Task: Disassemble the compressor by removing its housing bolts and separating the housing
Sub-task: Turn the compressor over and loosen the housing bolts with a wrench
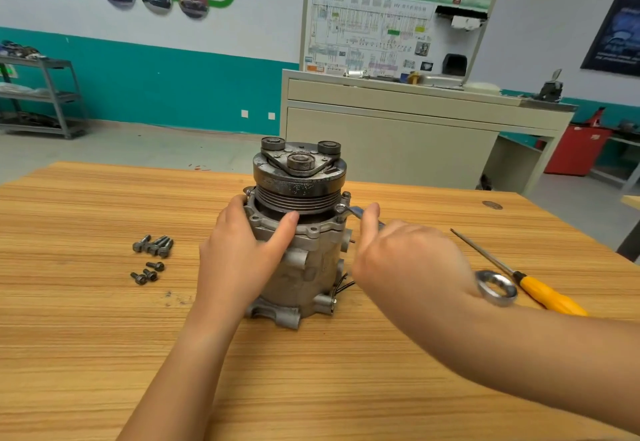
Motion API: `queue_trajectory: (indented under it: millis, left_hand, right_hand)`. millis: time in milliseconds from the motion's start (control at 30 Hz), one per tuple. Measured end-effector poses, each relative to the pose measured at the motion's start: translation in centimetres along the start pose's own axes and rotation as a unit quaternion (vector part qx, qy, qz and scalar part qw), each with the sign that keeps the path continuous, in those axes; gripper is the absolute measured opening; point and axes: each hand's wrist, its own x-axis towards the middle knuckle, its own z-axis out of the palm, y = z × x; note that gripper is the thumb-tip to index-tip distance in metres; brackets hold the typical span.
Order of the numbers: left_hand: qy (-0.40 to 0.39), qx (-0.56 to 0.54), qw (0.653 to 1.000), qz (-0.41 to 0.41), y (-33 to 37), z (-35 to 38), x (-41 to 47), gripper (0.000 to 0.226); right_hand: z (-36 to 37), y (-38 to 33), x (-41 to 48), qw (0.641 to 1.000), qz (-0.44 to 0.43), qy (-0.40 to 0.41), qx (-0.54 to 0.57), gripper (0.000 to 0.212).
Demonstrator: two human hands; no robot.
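bolts [152, 256] loose on counter [104, 336], at compressor's 9 o'clock | left hand [239, 253] reaches forward, fingers and thumb curled round upright compressor [301, 267] at its top flange | right hand [405, 260] clasps wrench [353, 212], thumb along shank, open end at flange's 3 o'clock | screwdriver [540, 290] lying at 4 o'clock

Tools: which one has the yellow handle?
The screwdriver lying on the table, far right, untouched. The other tool, the silver wrench, is all metal and gripped by the right hand at the compressor.
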Motion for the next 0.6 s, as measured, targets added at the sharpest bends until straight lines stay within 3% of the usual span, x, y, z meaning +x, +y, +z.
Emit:
queue_trajectory:
  millis: [133, 200, 267, 367, 433, 600]
  left_hand:
    - [-0.003, -0.022, 1.000, -0.004, -0.4, 0.3, 0.0, 0.085]
    - [-0.005, -0.037, 0.999, -0.008, -0.5, 0.4, 0.2, 0.083]
    - [0.000, -0.046, 0.999, -0.010, -0.6, 0.5, 0.3, 0.080]
    - [0.006, -0.070, 0.997, -0.018, -0.7, 0.6, 0.3, 0.076]
    - [0.003, -0.098, 0.995, -0.029, -0.9, 0.6, 0.3, 0.076]
    - [-0.004, -0.133, 0.990, -0.039, -0.9, 0.5, 0.3, 0.074]
  right_hand:
    - [3.2, 3.4, -0.2, 0.997, 0.029, 0.065, -0.035, 0.063]
    - [5.2, 5.7, 0.5, 0.986, 0.019, 0.168, -0.011, 0.063]
    - [8.2, 7.3, 2.0, 0.931, -0.027, 0.359, 0.056, 0.047]
    - [10.8, 7.8, 5.8, 0.870, -0.046, 0.480, 0.101, 0.021]
    - [11.5, 6.8, 8.3, 0.839, -0.004, 0.524, 0.147, 0.017]
    - [11.7, 3.2, 11.2, 0.796, 0.086, 0.526, 0.288, 0.017]
